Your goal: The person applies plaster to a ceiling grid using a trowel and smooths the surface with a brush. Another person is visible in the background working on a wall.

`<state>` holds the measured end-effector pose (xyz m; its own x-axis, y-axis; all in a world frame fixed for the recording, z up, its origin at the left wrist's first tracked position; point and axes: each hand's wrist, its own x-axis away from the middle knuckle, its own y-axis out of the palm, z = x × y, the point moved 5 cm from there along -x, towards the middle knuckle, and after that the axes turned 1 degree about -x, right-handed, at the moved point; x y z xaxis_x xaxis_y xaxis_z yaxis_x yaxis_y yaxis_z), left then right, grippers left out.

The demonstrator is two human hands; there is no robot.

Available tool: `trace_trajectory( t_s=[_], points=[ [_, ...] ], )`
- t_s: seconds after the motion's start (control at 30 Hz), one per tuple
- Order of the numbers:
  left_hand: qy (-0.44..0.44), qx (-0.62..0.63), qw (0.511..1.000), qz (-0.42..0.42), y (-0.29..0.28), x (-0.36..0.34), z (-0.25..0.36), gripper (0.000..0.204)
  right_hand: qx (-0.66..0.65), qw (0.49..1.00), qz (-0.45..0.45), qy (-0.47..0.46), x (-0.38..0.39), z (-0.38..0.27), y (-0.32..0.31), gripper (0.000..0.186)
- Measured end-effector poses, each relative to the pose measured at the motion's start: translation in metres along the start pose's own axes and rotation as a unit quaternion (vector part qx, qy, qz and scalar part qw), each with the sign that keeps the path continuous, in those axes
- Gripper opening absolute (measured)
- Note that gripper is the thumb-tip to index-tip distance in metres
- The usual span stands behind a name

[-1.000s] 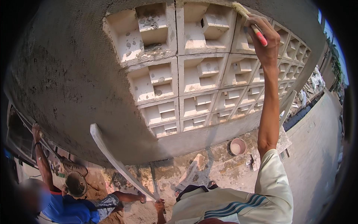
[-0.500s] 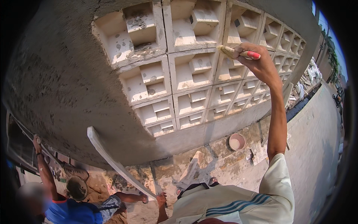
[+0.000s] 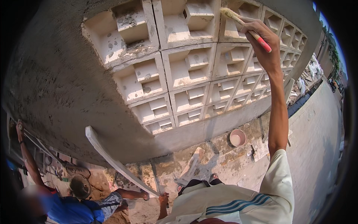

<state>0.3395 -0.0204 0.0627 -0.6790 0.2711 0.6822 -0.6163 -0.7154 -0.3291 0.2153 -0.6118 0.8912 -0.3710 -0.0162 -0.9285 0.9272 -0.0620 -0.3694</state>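
Note:
My right hand (image 3: 263, 39) is closed round a brush (image 3: 238, 18) with a wooden handle, a red end and pale bristles. Its bristles are at the frame between two upper cells of the pale openwork block panel (image 3: 191, 83), which is set in a grey plastered wall. Low in the picture, my left hand (image 3: 163, 199) is closed beside the lower end of a long whitish plank (image 3: 112, 160). Whether it grips the plank or a small dark thing by the fingers, I cannot make out.
A pinkish bucket (image 3: 238, 138) of pale liquid stands at the wall's foot. Left, a co-worker in a blue shirt (image 3: 72, 211) reaches to the wall near a dark mortar tub (image 3: 79, 186). A board (image 3: 192, 164) lies on the ground. Rubble and white sacks (image 3: 315, 69) lie at right.
My right hand and the brush have moved up along the panel, and the handle now tilts more steeply. The block panel sits slightly higher and further left in view. The co-worker's raised arm has shifted left.

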Motion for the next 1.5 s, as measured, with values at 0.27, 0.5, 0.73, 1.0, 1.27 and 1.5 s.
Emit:
trace_trajectory(
  t_s=[0.27, 0.5, 0.73, 1.0, 1.27, 1.5],
  points=[
    [-0.011, 0.058, 0.998, 0.011, 0.015, -0.007, 0.005, 0.04, 0.034, 0.998, 0.005, -0.06, -0.013, -0.036, 0.033, 0.021],
    [0.051, 0.068, 0.996, -0.001, 0.017, -0.019, 0.004, 0.034, 0.059, 0.988, -0.012, -0.141, -0.084, -0.085, 0.076, 0.013],
    [0.016, 0.11, 0.994, 0.01, 0.0, -0.021, -0.02, 0.03, 0.125, 0.991, 0.03, -0.026, -0.056, -0.025, 0.011, 0.016],
    [0.032, 0.091, 0.995, -0.013, -0.015, -0.03, -0.022, 0.025, 0.119, 0.989, 0.002, -0.088, -0.086, -0.127, 0.108, 0.018],
    [0.067, 0.109, 0.992, -0.004, -0.003, -0.046, -0.008, 0.031, -0.111, 0.99, 0.077, -0.025, -0.088, -0.128, 0.099, 0.01],
    [0.027, 0.066, 0.997, -0.006, -0.008, -0.028, -0.02, 0.037, -0.166, 0.982, 0.028, 0.089, -0.041, -0.123, 0.117, 0.015]
  ],
)
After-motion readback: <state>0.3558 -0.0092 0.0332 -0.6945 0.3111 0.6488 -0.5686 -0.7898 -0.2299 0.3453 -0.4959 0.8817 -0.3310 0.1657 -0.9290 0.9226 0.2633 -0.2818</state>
